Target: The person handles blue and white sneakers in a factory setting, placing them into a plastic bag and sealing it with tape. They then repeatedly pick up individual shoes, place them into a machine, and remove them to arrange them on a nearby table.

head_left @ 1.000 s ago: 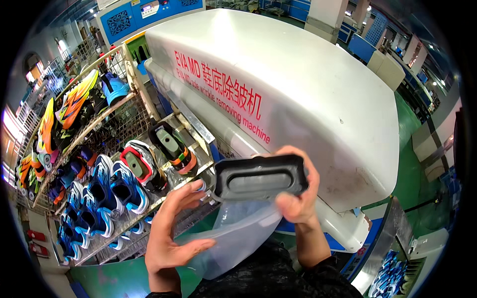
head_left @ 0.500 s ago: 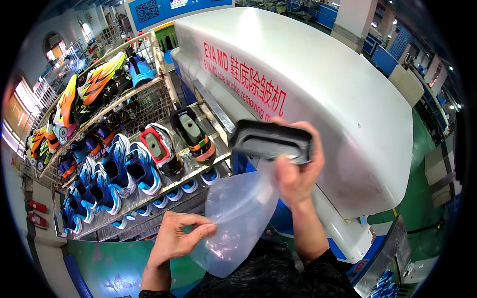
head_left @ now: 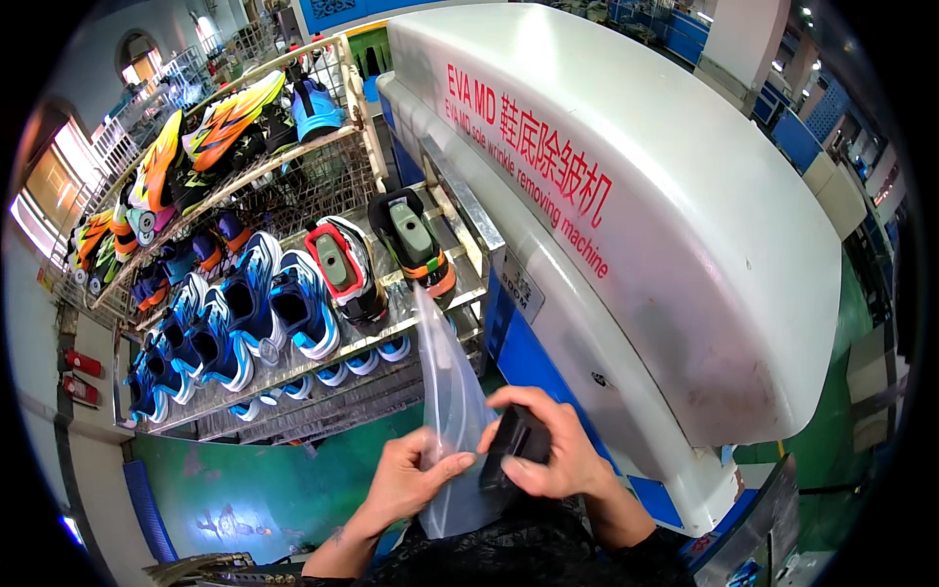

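Your left hand [head_left: 399, 481] pinches the edge of a clear plastic bag [head_left: 450, 396], which hangs upright in front of your torso. Your right hand [head_left: 567, 450] grips a black tray [head_left: 523, 437], tilted on end, right beside the bag; can't tell if its lower end is inside. Ahead-left: wire rack [head_left: 368, 157] with blue shoes [head_left: 305, 308] in a row. Ahead-right: big white machine [head_left: 675, 196], red lettering on its side.
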`<state>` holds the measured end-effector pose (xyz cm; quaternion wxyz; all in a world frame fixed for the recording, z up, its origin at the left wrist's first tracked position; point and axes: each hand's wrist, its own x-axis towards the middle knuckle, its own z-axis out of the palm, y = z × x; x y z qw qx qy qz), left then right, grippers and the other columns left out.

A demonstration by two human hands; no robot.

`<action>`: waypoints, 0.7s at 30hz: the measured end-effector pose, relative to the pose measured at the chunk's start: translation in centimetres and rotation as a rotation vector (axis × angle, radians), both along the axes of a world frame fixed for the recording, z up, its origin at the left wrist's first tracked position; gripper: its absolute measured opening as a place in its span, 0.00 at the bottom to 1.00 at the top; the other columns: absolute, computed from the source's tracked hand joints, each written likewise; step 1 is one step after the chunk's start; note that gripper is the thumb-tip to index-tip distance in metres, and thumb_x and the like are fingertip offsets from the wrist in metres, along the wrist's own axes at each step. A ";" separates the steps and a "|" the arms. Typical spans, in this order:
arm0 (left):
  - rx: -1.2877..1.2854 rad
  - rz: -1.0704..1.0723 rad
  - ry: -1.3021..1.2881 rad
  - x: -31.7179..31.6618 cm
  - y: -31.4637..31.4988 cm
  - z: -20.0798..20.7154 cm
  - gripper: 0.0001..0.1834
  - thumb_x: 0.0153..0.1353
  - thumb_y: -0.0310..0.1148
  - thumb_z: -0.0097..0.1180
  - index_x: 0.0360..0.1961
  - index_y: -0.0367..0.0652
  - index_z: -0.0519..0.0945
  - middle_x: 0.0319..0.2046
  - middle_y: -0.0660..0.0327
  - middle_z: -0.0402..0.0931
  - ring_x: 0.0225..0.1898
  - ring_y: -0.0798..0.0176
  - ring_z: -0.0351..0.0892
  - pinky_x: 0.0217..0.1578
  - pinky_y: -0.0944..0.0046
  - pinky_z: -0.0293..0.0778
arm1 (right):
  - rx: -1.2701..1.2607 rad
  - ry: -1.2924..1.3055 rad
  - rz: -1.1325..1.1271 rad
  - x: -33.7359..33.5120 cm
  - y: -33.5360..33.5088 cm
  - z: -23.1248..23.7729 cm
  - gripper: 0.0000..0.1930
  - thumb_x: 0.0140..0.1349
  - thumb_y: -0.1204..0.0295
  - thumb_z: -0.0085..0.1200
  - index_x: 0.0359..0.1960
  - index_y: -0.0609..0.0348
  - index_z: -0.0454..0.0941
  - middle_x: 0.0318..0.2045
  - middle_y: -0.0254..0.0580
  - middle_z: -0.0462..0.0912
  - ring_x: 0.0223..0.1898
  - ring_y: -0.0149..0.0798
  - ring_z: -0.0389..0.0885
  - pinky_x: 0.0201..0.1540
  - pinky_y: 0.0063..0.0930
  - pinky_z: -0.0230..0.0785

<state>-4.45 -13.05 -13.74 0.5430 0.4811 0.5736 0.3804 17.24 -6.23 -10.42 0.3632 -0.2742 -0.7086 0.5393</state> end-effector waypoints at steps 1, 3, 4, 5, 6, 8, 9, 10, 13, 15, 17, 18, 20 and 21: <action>0.041 -0.086 0.068 -0.2 0.0 0.4 0.11 0.59 0.33 0.69 0.32 0.38 0.81 0.25 0.69 0.79 0.27 0.77 0.74 0.27 0.72 0.70 | 0.028 0.196 -0.018 -0.5 -0.6 0.2 0.33 0.48 0.72 0.64 0.57 0.65 0.66 0.35 0.43 0.84 0.35 0.36 0.84 0.43 0.28 0.76; 0.181 -0.185 0.062 0.0 0.2 0.8 0.11 0.58 0.33 0.68 0.35 0.36 0.81 0.27 0.66 0.79 0.31 0.72 0.77 0.31 0.69 0.72 | 0.025 0.329 0.069 -1.3 -0.9 1.6 0.30 0.51 0.68 0.65 0.52 0.64 0.63 0.38 0.57 0.83 0.40 0.41 0.85 0.44 0.33 0.77; 0.293 -0.230 -0.009 0.4 0.4 1.0 0.13 0.58 0.31 0.67 0.40 0.36 0.81 0.32 0.62 0.82 0.36 0.68 0.81 0.37 0.67 0.76 | 0.043 0.362 0.081 -2.2 -1.2 2.1 0.31 0.50 0.70 0.66 0.53 0.64 0.62 0.40 0.57 0.83 0.41 0.42 0.85 0.44 0.33 0.77; 0.187 -0.230 -0.217 0.9 0.2 0.3 0.19 0.57 0.29 0.65 0.49 0.37 0.77 0.42 0.58 0.80 0.45 0.65 0.79 0.45 0.64 0.75 | 0.230 0.245 0.077 -2.9 -0.2 3.0 0.34 0.50 0.73 0.69 0.55 0.63 0.59 0.43 0.56 0.83 0.42 0.41 0.84 0.43 0.34 0.78; 0.086 -0.188 -0.399 0.5 -0.9 -0.1 0.26 0.57 0.27 0.64 0.57 0.38 0.73 0.51 0.54 0.78 0.53 0.62 0.78 0.52 0.61 0.73 | 0.254 0.023 0.078 -3.6 0.1 2.0 0.35 0.52 0.71 0.70 0.56 0.62 0.58 0.44 0.53 0.83 0.42 0.39 0.85 0.44 0.33 0.78; 0.133 -0.080 -0.143 0.9 -1.6 0.2 0.19 0.59 0.24 0.59 0.53 0.37 0.76 0.47 0.55 0.80 0.49 0.62 0.79 0.49 0.60 0.75 | 0.060 0.148 -0.105 -4.1 -0.6 0.9 0.33 0.54 0.66 0.70 0.55 0.63 0.63 0.42 0.48 0.83 0.39 0.39 0.86 0.43 0.29 0.79; 0.145 -0.116 -0.061 1.0 -2.0 -0.5 0.14 0.62 0.21 0.54 0.49 0.36 0.79 0.40 0.57 0.82 0.44 0.63 0.80 0.46 0.61 0.75 | 0.193 0.076 -0.188 -3.4 -1.1 0.6 0.33 0.54 0.67 0.70 0.55 0.63 0.62 0.42 0.47 0.84 0.40 0.38 0.86 0.46 0.31 0.80; 0.121 -0.082 -0.022 1.2 -1.9 -0.2 0.08 0.69 0.27 0.50 0.37 0.34 0.80 0.28 0.62 0.79 0.33 0.67 0.77 0.37 0.63 0.74 | 0.150 0.065 -0.216 -2.8 -1.5 0.5 0.34 0.53 0.67 0.70 0.55 0.64 0.61 0.42 0.48 0.84 0.40 0.37 0.86 0.47 0.30 0.79; 0.105 0.051 -0.170 0.6 -1.7 -2.2 0.26 0.77 0.44 0.40 0.24 0.37 0.70 0.19 0.68 0.64 0.23 0.74 0.60 0.24 0.68 0.59 | 0.111 -0.175 -0.233 -1.1 -0.2 0.8 0.33 0.54 0.64 0.70 0.55 0.65 0.62 0.39 0.49 0.84 0.34 0.43 0.88 0.36 0.32 0.80; 0.131 0.108 -0.150 0.3 -1.8 -1.8 0.25 0.77 0.43 0.42 0.23 0.37 0.71 0.18 0.68 0.65 0.23 0.75 0.60 0.24 0.68 0.59 | 0.134 -0.571 -0.126 -1.2 0.2 0.9 0.33 0.56 0.60 0.68 0.54 0.65 0.63 0.38 0.52 0.83 0.32 0.51 0.86 0.33 0.36 0.79; 0.155 0.125 -0.037 0.6 -1.5 -1.1 0.26 0.76 0.43 0.42 0.20 0.40 0.68 0.17 0.68 0.64 0.21 0.75 0.59 0.23 0.70 0.56 | 0.201 -0.799 -0.041 -1.3 0.2 0.2 0.36 0.59 0.51 0.62 0.58 0.65 0.62 0.44 0.62 0.81 0.32 0.62 0.82 0.31 0.42 0.77; 0.167 0.105 0.008 0.6 -1.5 -0.9 0.26 0.76 0.42 0.43 0.20 0.40 0.69 0.17 0.68 0.65 0.21 0.75 0.60 0.23 0.70 0.57 | 0.306 -0.776 -0.031 -1.6 0.1 0.1 0.38 0.59 0.50 0.62 0.60 0.65 0.61 0.46 0.65 0.79 0.33 0.62 0.83 0.31 0.42 0.77; 0.188 0.066 0.095 0.7 -1.5 -0.7 0.26 0.75 0.42 0.45 0.19 0.39 0.70 0.17 0.68 0.66 0.21 0.75 0.61 0.22 0.70 0.57 | 0.514 -0.729 -0.011 -2.1 0.0 0.0 0.41 0.59 0.48 0.61 0.64 0.65 0.59 0.51 0.69 0.76 0.35 0.61 0.84 0.31 0.42 0.78; 0.226 0.115 0.095 0.5 -1.2 -0.7 0.25 0.74 0.41 0.48 0.19 0.39 0.71 0.16 0.69 0.67 0.20 0.75 0.62 0.21 0.69 0.58 | 0.504 -0.806 -0.071 -2.0 -0.1 -0.5 0.43 0.59 0.46 0.60 0.66 0.64 0.59 0.56 0.71 0.72 0.37 0.60 0.84 0.32 0.42 0.78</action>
